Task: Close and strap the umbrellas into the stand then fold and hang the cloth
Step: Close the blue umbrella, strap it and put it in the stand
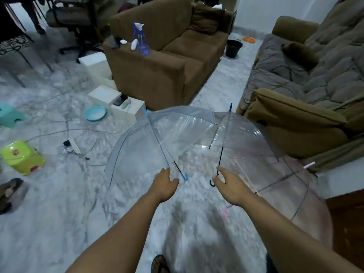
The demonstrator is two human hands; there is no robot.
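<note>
Three open transparent umbrellas lie on the marble floor. The one with a blue crook handle (185, 176) and blue tip spreads its canopy (157, 134) in the middle. A second, with a dark handle (212, 183), has its canopy (242, 134) to the right. A third with pink trim (291, 194) lies nearest on the right. My left hand (164, 185) reaches out with relaxed fingers just left of the blue handle, holding nothing. Fingers extended, my right hand (229, 186) is at the dark umbrella's shaft just above its handle; no grip shows.
A brown armchair (167, 62) stands ahead with a spray bottle (141, 39) on its arm. A covered sofa (307, 89) runs along the right. Cables, white boxes (104, 95), a blue plate (96, 113), a green stool (21, 157) and a black bucket (233, 48) litter the floor.
</note>
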